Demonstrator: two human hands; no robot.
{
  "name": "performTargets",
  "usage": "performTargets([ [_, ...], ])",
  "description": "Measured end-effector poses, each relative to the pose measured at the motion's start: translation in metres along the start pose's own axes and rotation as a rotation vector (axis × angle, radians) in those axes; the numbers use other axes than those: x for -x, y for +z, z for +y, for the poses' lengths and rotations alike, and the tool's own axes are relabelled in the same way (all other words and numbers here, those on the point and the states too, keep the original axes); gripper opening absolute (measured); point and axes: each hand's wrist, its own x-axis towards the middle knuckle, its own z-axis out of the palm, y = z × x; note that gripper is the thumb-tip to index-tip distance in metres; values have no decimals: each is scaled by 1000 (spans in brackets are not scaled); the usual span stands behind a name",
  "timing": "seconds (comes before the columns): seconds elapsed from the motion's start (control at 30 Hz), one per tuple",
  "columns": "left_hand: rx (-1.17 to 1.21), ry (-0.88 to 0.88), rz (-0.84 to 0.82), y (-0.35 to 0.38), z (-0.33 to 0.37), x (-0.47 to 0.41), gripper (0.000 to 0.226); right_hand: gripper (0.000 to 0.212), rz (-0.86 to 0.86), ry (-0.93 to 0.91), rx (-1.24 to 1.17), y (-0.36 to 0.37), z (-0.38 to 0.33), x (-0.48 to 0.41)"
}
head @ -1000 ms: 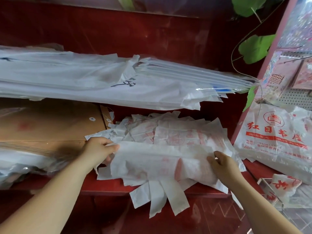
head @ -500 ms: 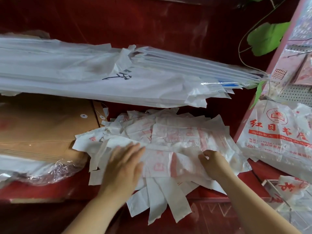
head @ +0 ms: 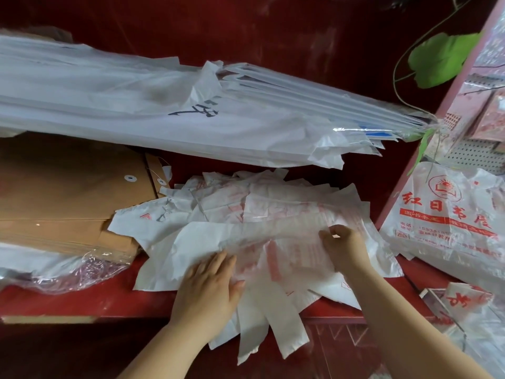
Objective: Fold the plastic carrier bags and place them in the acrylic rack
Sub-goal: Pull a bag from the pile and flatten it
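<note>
White plastic carrier bags (head: 273,203) lie piled at centre frame on a red counter (head: 68,302). The left grip (head: 207,288) presses flat, fingers released, on the top bag (head: 287,242); the right grip (head: 343,248) pinches its edge. Smoothing out air before creasing should keep the slippery film aligned.

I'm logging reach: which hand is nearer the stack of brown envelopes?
Left. The left hand lies flat on the carrier bags right of the brown envelopes; the right hand is farther right.
</note>
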Motion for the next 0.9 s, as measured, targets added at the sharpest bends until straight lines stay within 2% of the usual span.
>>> performTargets([
  [0.03,-4,-5,-25,0,0,1,64,19,-9,30,-34,2,1,-1],
  [0.1,-10,-13,-67,-1,0,0,59,23,-22,85,-73,3,3,-2],
  [0.23,-3,-30,-61,0,-2,-2,67,26,-15,54,138,0,6,-7],
  [0.4,3,-36,-65,-1,-2,-1,98,36,123,-50,275,-2,8,-4],
  [0.47,1,-39,-46,0,-2,0,91,37,227,-182,341,-1,9,4],
  [0.57,2,-43,-46,1,-1,-1,96,30,287,-580,428,13,12,21],
  [0.63,-1,-56,-53,2,-1,-2,101,32,172,-788,579,28,18,27],
  [0.67,6,-62,-67,1,-1,-2,98,48,5,-778,629,34,18,28],
  [0.73,12,-86,-111,-1,-1,-1,76,78,-202,-686,639,39,23,27],
  [0.83,41,-151,-122,-9,-14,-5,66,72,-262,-654,638,40,30,15],
  [0.9,54,-241,-87,-14,-35,-9,65,81,-270,-669,632,40,30,13],
])
